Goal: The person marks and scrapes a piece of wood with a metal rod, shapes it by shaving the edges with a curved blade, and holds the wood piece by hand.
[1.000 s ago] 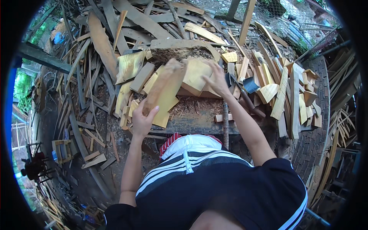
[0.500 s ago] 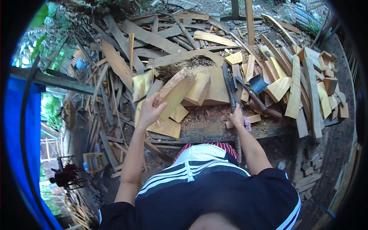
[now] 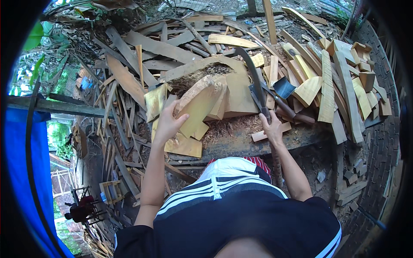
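My left hand (image 3: 169,125) grips the near-left side of a thick yellow wood block (image 3: 200,107) with a rough brown top edge, holding it tilted up. In my right hand (image 3: 272,129) is a machete (image 3: 257,77) with a dark, curved blade and a long handle that runs down past my forearm. Its blade points away from me, to the right of the block and apart from it. Behind the held block stands a large pale timber (image 3: 241,88) with a dark, rotted hollow. A flat yellow offcut (image 3: 186,147) lies below my left hand.
A tool with a brown wooden handle (image 3: 287,107) and a curved dark metal plate (image 3: 284,88) lie right of the machete. Cut wood pieces (image 3: 327,86) pile at the right. Long scrap boards (image 3: 155,45) heap behind. A blue tarp (image 3: 28,172) hangs at the left.
The machete has swung up, and its curved blade now leans away and leftward over the large timber. My right hand has shifted slightly right. My left hand still holds the block.
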The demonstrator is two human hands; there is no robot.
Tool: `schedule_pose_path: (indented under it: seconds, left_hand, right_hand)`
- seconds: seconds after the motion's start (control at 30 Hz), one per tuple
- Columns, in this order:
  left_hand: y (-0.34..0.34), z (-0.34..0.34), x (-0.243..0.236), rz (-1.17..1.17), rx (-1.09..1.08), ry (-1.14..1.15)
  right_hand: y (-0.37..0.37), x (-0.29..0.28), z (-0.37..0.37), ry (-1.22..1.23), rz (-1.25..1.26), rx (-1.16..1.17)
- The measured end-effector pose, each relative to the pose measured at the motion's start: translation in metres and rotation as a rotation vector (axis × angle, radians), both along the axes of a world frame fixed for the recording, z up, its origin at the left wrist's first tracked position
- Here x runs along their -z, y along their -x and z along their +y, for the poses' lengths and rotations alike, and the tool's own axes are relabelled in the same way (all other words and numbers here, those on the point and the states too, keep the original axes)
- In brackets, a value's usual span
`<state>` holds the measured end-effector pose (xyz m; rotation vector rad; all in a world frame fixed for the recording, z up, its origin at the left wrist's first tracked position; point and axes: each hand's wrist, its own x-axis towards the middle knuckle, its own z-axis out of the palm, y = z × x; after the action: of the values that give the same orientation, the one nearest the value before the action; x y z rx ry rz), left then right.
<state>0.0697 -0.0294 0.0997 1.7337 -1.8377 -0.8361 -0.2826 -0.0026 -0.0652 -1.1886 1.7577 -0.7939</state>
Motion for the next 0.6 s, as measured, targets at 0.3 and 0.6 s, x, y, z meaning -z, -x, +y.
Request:
schedule_pose_path:
  seconds: [0.3, 0.6]
  left_hand:
    - [0.021, 0.000, 0.010, -0.063, 0.020, 0.129]
    - [0.038, 0.033, 0.019, -0.154, -0.065, 0.125]
  right_hand:
    - [-0.048, -0.041, -0.004, 0.272, -0.008, -0.276]
    - [-0.070, -0.097, -0.040, 0.479, 0.183, -0.329]
